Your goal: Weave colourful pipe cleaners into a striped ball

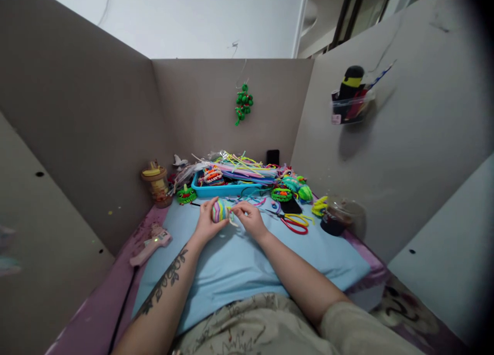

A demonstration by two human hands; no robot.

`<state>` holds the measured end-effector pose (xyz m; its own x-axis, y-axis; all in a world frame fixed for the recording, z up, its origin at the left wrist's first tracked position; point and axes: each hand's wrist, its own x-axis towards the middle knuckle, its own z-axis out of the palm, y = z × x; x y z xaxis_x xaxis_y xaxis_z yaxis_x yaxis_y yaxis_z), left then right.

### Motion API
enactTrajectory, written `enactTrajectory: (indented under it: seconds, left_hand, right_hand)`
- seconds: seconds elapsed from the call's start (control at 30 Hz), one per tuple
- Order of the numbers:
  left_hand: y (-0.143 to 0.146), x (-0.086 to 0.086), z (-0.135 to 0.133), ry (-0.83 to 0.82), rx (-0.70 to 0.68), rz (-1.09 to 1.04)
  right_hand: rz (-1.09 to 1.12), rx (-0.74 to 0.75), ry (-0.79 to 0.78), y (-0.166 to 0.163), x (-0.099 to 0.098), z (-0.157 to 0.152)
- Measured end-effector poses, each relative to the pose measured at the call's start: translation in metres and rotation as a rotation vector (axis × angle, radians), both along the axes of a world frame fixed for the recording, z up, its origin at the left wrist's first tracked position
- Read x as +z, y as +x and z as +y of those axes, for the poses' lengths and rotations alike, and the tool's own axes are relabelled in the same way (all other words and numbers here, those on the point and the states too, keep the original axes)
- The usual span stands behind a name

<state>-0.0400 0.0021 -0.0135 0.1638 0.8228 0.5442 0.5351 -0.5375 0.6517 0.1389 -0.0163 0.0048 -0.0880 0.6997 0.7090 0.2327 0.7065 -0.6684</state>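
Observation:
In the head view, my left hand (208,222) is closed around a small rounded piece striped in pastel colours (219,211), which looks wound from fuzzy pipe cleaners. My right hand (249,218) is beside it, fingers pinched on a thin pale pipe cleaner end (232,218) at the piece's right side. Both hands are above a light blue cloth (235,262). Red-handled scissors (295,224) lie to the right of my right hand, a yellow pipe cleaner (304,218) beside them.
Behind my hands stands a blue tray (216,191) heaped with pipe cleaners (247,165). A green figure (187,194) sits left of it. A pink glue gun (154,244) with a cord lies left. A cup (156,182) and a dark lidded container (335,218) flank the cloth; grey panels surround the table.

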Motion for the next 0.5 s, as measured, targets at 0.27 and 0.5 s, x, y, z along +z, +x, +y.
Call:
enactTrajectory:
  seconds: [0.27,0.5]
  left_hand:
    - [0.0043,0.001,-0.006,0.033,-0.1,0.03]
    - [0.0055,0.0013,-0.0077,0.065,-0.142,0.039]
  right_hand:
    - [-0.222,-0.312,0.102,-0.0097,-0.0069,0.0006]
    - [-0.264,-0.351,0.094,-0.0086,-0.0042,-0.0015]
